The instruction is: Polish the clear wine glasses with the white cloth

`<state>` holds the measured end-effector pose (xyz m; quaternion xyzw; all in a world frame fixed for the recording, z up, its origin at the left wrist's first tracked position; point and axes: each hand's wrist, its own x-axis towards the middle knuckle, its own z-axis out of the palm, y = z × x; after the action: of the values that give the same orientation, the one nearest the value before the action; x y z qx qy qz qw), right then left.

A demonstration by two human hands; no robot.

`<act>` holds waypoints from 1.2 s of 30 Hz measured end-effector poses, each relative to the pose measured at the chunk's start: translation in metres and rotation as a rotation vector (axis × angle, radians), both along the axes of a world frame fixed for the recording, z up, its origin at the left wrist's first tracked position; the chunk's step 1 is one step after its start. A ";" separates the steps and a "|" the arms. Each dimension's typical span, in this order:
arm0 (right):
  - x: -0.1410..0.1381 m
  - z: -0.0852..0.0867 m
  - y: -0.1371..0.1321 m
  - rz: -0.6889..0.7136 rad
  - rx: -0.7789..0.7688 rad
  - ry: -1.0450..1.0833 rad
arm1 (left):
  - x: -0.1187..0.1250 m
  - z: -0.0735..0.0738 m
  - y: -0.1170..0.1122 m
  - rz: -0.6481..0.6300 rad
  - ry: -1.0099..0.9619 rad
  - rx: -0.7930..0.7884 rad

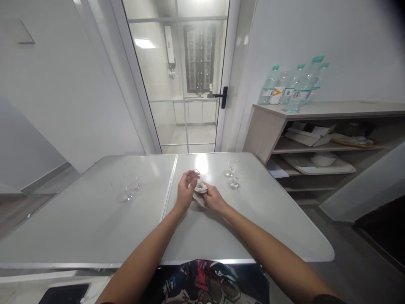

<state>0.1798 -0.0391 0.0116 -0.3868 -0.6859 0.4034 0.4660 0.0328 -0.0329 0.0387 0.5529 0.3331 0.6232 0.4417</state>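
Observation:
Above the middle of the table, my left hand is closed around the bowl of a clear stemmed glass. The glass is tilted, with its base toward my right. My right hand grips a white cloth pressed against the foot of that glass; part of the cloth hangs below my hands. To the right stand a few clear stemmed glasses, one with its foot nearer me. More clear glasses stand on the left half, their outlines faint.
The grey table has a seam down its middle. Beyond it is a glazed door with a black handle. At right, a shelf unit bears several plastic bottles, with boxes and a tray inside.

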 end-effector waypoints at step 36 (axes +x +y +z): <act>-0.006 0.013 -0.005 0.144 -0.019 0.142 | -0.006 0.001 -0.006 -0.038 -0.103 0.241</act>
<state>0.1740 -0.0440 0.0248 -0.3114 -0.6732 0.4687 0.4797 0.0267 -0.0390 0.0394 0.5753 0.2220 0.6780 0.4001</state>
